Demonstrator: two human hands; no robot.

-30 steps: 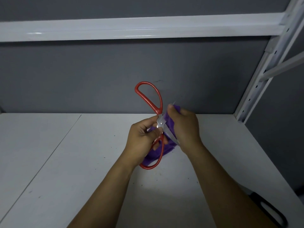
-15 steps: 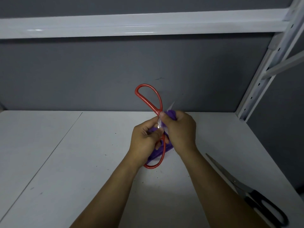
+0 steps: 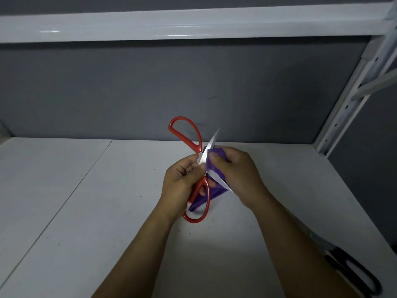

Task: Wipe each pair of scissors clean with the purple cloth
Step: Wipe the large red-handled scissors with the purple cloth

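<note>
head view, close, angled down over shelf (image 3: 107, 211)

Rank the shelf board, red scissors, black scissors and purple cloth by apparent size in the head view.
1. shelf board
2. red scissors
3. black scissors: partly hidden and nearer the camera, so this rank is unsure
4. purple cloth: mostly bunched in the right hand

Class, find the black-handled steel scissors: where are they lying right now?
In the head view, the black-handled steel scissors lie on the white shelf board at the lower right, just outside the right forearm, near the board's right edge.
</note>
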